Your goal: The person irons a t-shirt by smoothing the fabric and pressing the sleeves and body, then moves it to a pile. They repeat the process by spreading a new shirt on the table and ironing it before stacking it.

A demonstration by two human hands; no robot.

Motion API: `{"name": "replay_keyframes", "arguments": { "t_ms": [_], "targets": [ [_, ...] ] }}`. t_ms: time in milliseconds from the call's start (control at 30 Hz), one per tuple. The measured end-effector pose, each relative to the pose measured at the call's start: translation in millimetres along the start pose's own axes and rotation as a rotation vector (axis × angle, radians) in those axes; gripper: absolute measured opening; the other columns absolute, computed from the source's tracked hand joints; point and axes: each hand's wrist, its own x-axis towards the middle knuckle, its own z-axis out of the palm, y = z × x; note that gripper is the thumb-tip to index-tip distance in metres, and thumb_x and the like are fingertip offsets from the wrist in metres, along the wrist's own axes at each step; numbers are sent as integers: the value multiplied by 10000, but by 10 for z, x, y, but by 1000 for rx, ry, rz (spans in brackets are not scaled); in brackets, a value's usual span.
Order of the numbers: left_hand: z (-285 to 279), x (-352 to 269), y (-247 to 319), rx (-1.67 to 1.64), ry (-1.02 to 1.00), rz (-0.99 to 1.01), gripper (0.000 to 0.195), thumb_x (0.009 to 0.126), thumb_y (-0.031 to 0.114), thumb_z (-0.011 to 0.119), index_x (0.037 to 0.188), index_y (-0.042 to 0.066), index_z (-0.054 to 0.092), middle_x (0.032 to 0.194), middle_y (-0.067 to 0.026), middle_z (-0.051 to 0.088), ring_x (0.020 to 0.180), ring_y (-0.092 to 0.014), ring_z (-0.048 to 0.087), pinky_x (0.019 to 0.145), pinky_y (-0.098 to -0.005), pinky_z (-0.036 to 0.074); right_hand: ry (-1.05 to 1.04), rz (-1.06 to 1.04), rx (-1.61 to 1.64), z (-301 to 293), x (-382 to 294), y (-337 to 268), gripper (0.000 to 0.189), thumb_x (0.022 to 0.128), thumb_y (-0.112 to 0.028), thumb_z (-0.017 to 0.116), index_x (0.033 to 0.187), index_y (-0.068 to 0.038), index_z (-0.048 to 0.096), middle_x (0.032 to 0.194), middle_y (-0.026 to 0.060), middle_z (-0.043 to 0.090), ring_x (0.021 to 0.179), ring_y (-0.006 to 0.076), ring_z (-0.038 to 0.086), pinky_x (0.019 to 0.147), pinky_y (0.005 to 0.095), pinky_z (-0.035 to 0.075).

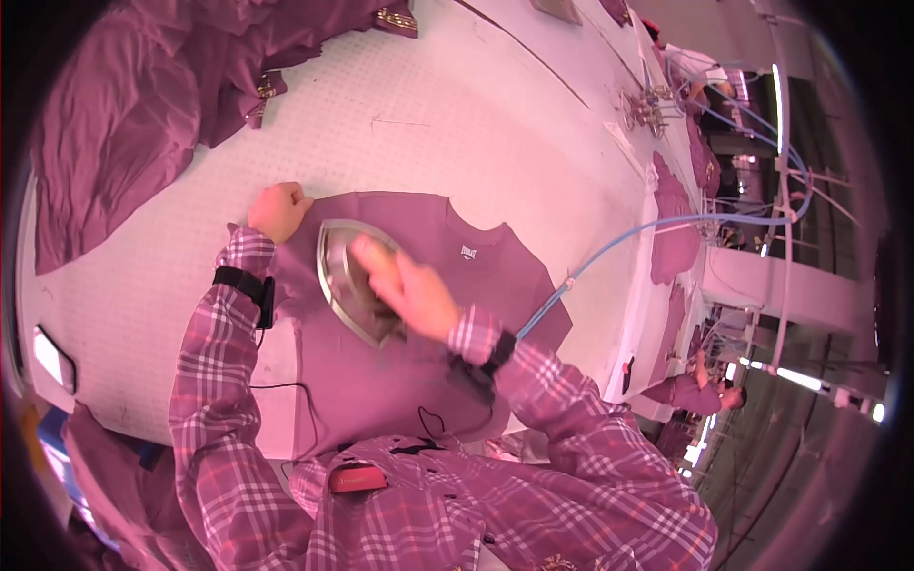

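Observation:
A purple T-shirt [343,385] with a small white Everlast logo lies spread on a pale padded table [428,157]. My right hand [418,292] grips the handle of a steam iron [335,275], whose metal soleplate rim shows over the shirt, left of the neckline. Motion blurs this hand and the iron's handle. At the shirt's upper left edge, my left hand [277,210] is curled closed on the sleeve cloth; its fingertips are hidden. A white rectangular piece [278,400] lies along the shirt's left side.
Blue hoses [621,239] run from beneath my right forearm to an overhead rail. Piled purple garments [136,121] cover the upper left. A phone [54,359] rests at the left edge. Thin black cords [310,407] hang near my chest. Another person [703,392] is at the right.

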Motion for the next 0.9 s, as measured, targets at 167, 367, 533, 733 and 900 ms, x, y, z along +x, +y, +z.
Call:
{"name": "replay_keyframes", "arguments": {
  "t_ms": [167,367,533,733,900],
  "targets": [
    [-96,-219,90,75,-142,150,356,790,363,733,898,25,711,904,-211,703,902,-378,679,794,-449,536,143,9,-166,-371,1119,256,449,924,-414,625,1031,20,586,821,247,679,756,425,674,668,477,530],
    [-1004,-479,-749,499,-191,62,366,781,364,743,922,28,701,879,-195,695,868,-375,668,783,-455,531,267,-22,-247,-539,1592,265,419,902,-379,647,1045,12,601,812,205,694,753,381,690,674,452,536],
    [-1228,-955,-891,93,556,-160,305,836,330,738,913,43,665,776,-149,651,684,-325,634,646,-417,512,585,-353,-365,-549,1470,139,297,867,-258,682,1029,-17,626,884,170,682,817,326,682,725,420,538],
    [-18,-2087,-512,-137,491,-46,192,878,167,743,962,23,648,817,-88,648,618,-154,571,574,-326,462,211,-669,-192,112,1354,-296,166,854,-107,657,1007,-45,641,968,143,652,909,335,633,795,433,515],
    [353,-2175,-459,-279,568,-171,208,861,146,754,990,14,658,863,-87,659,626,-152,587,568,-332,465,80,-767,-218,1066,1515,-870,136,868,-116,646,991,-58,657,971,121,656,894,341,627,793,439,513]
  ]
}}
